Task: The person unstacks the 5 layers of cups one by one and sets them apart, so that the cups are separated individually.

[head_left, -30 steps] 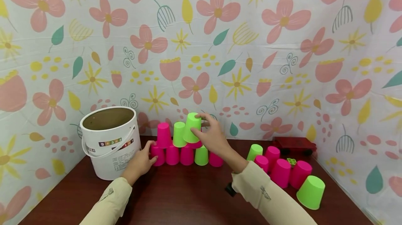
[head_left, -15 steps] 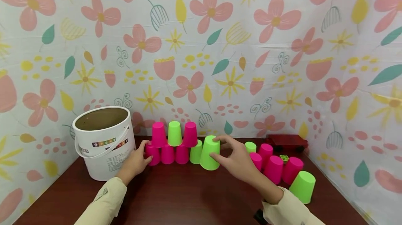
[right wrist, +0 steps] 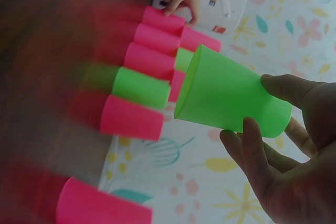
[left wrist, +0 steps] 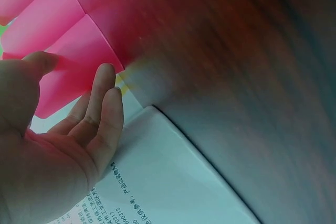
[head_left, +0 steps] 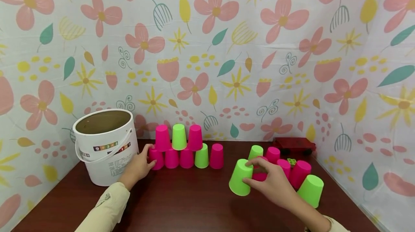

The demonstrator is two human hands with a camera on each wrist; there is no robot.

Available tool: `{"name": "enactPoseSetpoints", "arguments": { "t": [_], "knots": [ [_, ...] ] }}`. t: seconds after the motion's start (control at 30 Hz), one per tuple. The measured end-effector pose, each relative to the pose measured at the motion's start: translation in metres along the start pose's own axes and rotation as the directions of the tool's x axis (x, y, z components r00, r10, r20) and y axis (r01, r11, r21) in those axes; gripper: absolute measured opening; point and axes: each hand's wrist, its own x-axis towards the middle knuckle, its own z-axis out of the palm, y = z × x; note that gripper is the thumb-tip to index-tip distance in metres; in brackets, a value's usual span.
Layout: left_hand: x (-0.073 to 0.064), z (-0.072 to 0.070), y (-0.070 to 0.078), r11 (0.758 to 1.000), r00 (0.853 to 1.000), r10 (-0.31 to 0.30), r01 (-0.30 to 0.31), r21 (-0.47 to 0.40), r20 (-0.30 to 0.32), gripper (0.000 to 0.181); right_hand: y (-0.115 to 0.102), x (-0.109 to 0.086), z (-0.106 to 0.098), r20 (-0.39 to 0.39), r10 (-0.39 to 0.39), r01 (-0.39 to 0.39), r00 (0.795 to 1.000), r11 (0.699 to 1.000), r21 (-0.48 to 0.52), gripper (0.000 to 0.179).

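Observation:
My right hand point(head_left: 275, 179) pinches a lime-green cup point(head_left: 240, 178) between thumb and fingers. The cup is upside down, slightly tilted, in front of the right-hand cup group. In the right wrist view its rim faces the stacked cups. At the left end of the stack, my left hand point(head_left: 137, 167) holds the lowest-row pink cup point(head_left: 157, 159), thumb on one side and fingers on the other. The bottom row continues with more pink cups, a green cup point(head_left: 201, 156) and an end pink cup point(head_left: 216, 156). On top stand a pink cup point(head_left: 163, 138), a green cup point(head_left: 179, 137) and another pink cup point(head_left: 195, 137).
A white bucket point(head_left: 107, 145) with a handle stands close left of my left hand. To the right are several upside-down pink and green cups point(head_left: 310, 191), a small green block point(head_left: 291, 162) and a red toy truck point(head_left: 294, 145). A flowered sheet point(head_left: 207, 62) hangs behind the table.
My right hand has carried the green cup from above the stack's right side rightward, down and nearer to me. The left hand stays at the end cup. The head view has shifted slightly.

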Motion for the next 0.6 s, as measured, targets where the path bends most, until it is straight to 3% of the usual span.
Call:
{"name": "enactPoseSetpoints", "arguments": {
  "t": [0.17, 0.27, 0.4, 0.6],
  "knots": [
    [-0.001, -0.001, 0.001, 1.0, 1.0, 0.007, -0.007, 0.0, -0.001, 0.056, 0.013, -0.019, -0.016, 0.02, 0.03, -0.031, 0.999, 0.999, 0.021, 0.038],
    [0.0, -0.001, 0.001, 1.0, 1.0, 0.009, -0.009, -0.001, 0.0, 0.056, 0.019, -0.028, -0.027, 0.027, 0.091, -0.092, 0.995, 0.996, 0.017, 0.039],
    [0.002, -0.001, 0.001, 1.0, 1.0, 0.013, -0.013, 0.003, -0.004, 0.056, 0.027, -0.037, -0.04, 0.041, 0.198, -0.198, 0.979, 0.98, 0.004, 0.04],
    [0.0, -0.001, 0.001, 1.0, 1.0, -0.009, 0.009, 0.009, 0.01, 0.057, 0.042, -0.044, -0.057, 0.046, 0.3, -0.297, 0.953, 0.953, -0.062, 0.042]
  ]
}}
